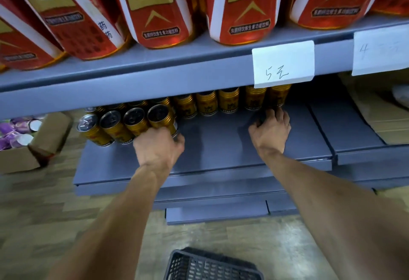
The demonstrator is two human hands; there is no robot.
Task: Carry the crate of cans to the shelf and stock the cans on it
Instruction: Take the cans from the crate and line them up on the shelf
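We are reaching both bare arms onto the lower grey-blue metal shelf (221, 147). Our left hand (160, 147) is curling its fingers around the rightmost golden drink can (161, 118) of a front row of four cans with dark tops; these four are leaning towards us at the left part of the shelf, touching one another. Our right hand (271, 132) is lying knuckles-up on the shelf with its fingers bent, the fingertips reaching the base of an upright golden can at the right end of the back row (279, 96); we cannot tell whether it is gripping that can or only touching it. The back row of upright golden cans (207, 104) is standing along the rear of the shelf, partly hidden by the edge of the upper grey shelf (155, 76). The dark plastic lattice crate (210, 265) is sitting on the wood-pattern floor (66, 209) below our arms, near the bottom edge of the view. Large red-and-gold drink bottles (243, 5) are standing on the upper shelf, and a white handwritten price tag (283, 64) is clipped to its front edge. An open cardboard box of purple packets (24, 145) is sitting on the floor at left.
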